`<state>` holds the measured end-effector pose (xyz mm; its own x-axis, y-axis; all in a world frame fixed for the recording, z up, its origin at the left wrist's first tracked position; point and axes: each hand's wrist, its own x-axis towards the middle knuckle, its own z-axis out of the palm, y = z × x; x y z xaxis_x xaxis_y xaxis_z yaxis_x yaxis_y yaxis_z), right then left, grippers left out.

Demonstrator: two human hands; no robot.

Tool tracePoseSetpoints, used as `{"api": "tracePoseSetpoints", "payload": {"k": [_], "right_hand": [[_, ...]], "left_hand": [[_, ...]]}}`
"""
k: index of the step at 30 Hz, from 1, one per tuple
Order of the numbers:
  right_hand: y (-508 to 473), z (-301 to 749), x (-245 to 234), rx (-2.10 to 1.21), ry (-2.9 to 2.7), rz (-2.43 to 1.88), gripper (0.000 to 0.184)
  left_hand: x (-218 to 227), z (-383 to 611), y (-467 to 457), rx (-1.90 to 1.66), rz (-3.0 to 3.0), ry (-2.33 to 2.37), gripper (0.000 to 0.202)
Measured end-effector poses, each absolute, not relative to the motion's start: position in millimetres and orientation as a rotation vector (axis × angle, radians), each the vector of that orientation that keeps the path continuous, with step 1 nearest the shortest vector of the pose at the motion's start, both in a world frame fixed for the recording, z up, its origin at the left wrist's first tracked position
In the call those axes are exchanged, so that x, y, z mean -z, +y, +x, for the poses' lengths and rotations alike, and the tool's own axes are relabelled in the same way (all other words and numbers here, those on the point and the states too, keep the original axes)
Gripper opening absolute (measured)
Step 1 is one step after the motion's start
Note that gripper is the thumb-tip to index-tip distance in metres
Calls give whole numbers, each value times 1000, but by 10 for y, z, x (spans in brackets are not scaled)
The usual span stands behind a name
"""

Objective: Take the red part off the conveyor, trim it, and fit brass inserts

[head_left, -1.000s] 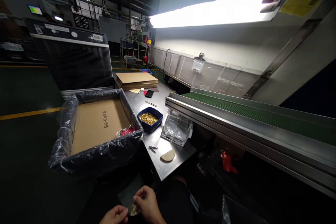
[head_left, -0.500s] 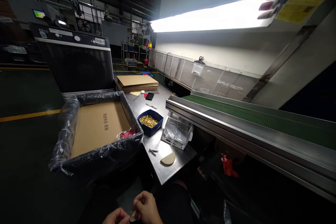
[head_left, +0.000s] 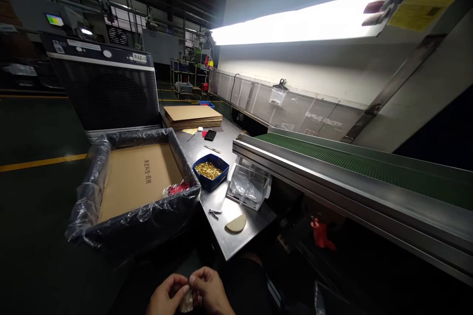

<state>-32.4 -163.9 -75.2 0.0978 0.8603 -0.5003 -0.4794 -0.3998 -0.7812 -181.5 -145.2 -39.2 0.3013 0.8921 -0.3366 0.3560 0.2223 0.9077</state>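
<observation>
Low in the view, over my lap, my left hand (head_left: 168, 295) and my right hand (head_left: 210, 289) meet with fingertips pinched close together. Between them is a small, pale, crinkled piece (head_left: 186, 301), shiny like clear plastic; its kind is too dim to make out. Both hands appear to grip it, fingers curled. Beyond them on the metal table (head_left: 229, 243) lie a pale half-round pad (head_left: 235, 224) and a small pair of nippers (head_left: 215, 212). A dark blue bin (head_left: 211, 184) of small brass-coloured parts (head_left: 209, 170) stands farther back.
Left of the table sits a plastic-lined crate (head_left: 148, 214) with cardboard and a red item inside. A clear-fronted holder (head_left: 247, 187) stands beside the blue bin. The conveyor (head_left: 332, 177) runs along the right. Stacked cardboard sheets (head_left: 194, 114), a phone (head_left: 210, 135) and a pen (head_left: 212, 149) lie farther back.
My left hand has moved up and right, bringing its fingertips against those of my right hand. The pale piece remains between them.
</observation>
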Motion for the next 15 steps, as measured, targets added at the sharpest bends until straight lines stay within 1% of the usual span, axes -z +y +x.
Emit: {"api": "tracePoseSetpoints", "payload": {"k": [8, 15], "right_hand": [[-1625, -322, 779, -1643, -335, -1114, 67], [-1629, -251, 694, -1679, -298, -1021, 63]], "left_hand": [[166, -1685, -1364, -605, 1434, 1332, 36], [191, -1639, -1380, -644, 1432, 1298, 35]]}}
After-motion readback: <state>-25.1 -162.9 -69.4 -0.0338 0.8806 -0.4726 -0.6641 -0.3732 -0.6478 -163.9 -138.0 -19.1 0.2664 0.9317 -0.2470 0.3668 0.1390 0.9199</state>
